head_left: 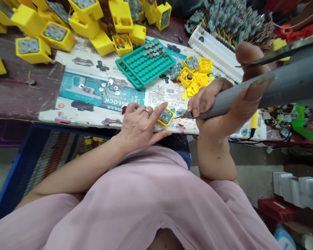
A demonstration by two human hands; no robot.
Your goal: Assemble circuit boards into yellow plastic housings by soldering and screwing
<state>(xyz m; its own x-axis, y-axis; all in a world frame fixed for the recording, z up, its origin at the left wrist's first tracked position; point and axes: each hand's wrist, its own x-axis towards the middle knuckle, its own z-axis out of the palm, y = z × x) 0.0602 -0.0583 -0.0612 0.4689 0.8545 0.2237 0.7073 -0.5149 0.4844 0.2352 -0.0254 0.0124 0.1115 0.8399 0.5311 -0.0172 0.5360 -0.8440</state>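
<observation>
A small yellow case with a green circuit board (166, 116) lies at the center of the frame, near the front edge of a worktable, on a printed sheet (94, 99); the left hand (138, 125), a ring on one finger, lies just left of it with fingers loosely spread, the forefinger along the upper side and the thumb below; whether the fingers press on the case cannot be told. The right hand (220, 123), right of center, is wrapped around a gray power screwdriver (224, 101), whose thin bit points left, just beside the case.

Above center, teal trays (148, 71) lie stacked at a slant, round metal pieces (153, 48) gathered at the upper end; to their right sits a heap of small yellow parts (197, 83); small shiny pieces (111, 82) are scattered left of the trays. Larger yellow housings (31, 50) crowd the upper left; a white ribbed rack (211, 50) and a mass of gray wired parts (237, 24) fill the upper right. A blue crate (21, 163) stands at lower left; white boxes (302, 191) line the lower right, above a red box (276, 209).
</observation>
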